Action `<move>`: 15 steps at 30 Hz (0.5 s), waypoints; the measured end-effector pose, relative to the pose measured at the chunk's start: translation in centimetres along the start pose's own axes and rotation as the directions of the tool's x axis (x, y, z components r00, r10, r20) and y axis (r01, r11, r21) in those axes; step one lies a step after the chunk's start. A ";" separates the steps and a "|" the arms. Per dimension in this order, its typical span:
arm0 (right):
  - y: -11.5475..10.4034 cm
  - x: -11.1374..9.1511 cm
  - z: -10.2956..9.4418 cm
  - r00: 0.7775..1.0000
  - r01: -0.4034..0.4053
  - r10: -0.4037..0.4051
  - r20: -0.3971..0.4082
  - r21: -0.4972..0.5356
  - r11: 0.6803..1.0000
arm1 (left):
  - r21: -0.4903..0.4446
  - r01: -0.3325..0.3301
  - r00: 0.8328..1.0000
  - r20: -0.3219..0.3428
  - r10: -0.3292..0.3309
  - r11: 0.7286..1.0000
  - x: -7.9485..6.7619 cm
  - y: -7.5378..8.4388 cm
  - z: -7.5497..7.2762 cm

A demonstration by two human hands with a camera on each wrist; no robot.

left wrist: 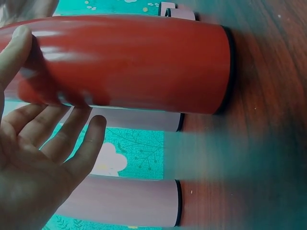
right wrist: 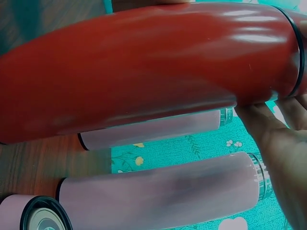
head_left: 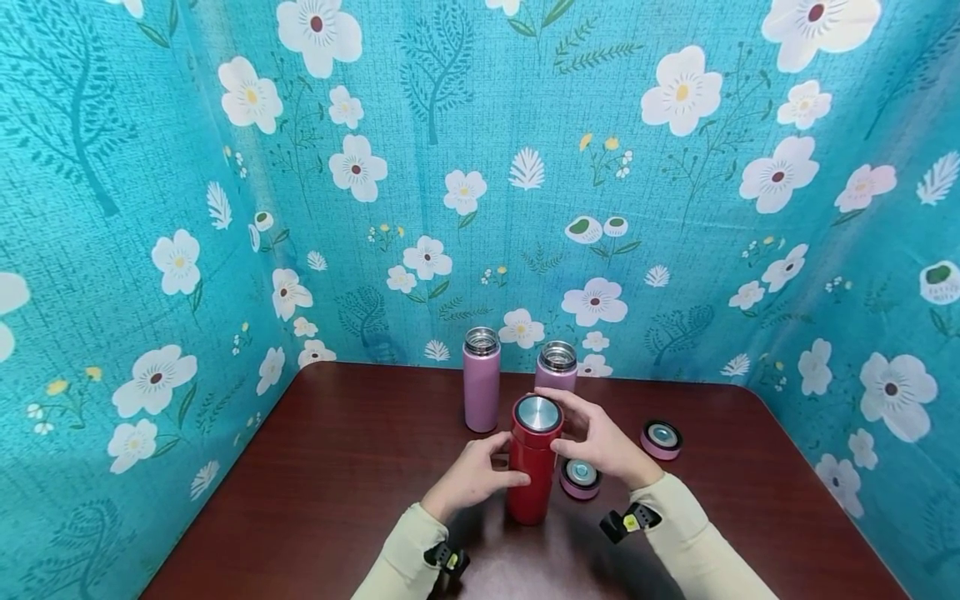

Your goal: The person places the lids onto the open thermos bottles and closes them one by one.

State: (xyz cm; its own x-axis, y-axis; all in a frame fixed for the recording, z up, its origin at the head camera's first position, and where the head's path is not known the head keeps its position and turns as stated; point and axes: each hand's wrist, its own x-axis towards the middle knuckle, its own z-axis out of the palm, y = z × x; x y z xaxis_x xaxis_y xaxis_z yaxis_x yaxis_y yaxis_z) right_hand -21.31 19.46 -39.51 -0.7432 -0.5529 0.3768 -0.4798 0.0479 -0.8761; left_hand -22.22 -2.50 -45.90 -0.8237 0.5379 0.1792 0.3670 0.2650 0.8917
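Note:
A red thermos flask (head_left: pixel 531 475) with a silver-topped lid (head_left: pixel 538 414) stands upright near the middle of the table. My left hand (head_left: pixel 474 477) grips its side, thumb in front and fingers around the back, as the left wrist view also shows. At the top, my right hand (head_left: pixel 600 437) holds the lid area, its thumb on the near side and its fingers reaching behind. Behind the flask are two lidless pink flasks: the left one (head_left: pixel 482 387) is in full sight, while the right one (head_left: pixel 556 377) is partly covered by my right hand.
One pink lid (head_left: pixel 581 479) lies beside the red flask, under my right hand. Farther right on the dark wood table (head_left: pixel 337 483) lies another pink lid (head_left: pixel 662 439). Flowered teal cloth (head_left: pixel 465 250) hangs along the back and both sides.

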 end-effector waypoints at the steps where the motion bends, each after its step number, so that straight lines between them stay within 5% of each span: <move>1: 0.1 0.0 0.0 1.000 -0.003 0.003 -0.003 0.011 1.000 | -0.003 -0.003 1.000 -0.001 0.003 1.000 0.0 0.0 0.0; 15: -2.1 0.2 0.8 0.998 -0.032 0.030 -0.048 -0.031 0.999 | 0.012 0.004 1.000 -0.005 -0.004 1.000 0.0 0.2 0.0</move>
State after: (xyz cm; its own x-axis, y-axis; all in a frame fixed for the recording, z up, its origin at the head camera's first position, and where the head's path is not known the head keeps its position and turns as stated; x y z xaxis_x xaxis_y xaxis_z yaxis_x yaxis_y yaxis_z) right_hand -20.10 18.62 -37.85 -0.7790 -0.5106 0.3639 -0.4700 0.0914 -0.8779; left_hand -22.18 -2.47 -45.72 -0.8276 0.5324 0.1777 0.3687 0.2770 0.8873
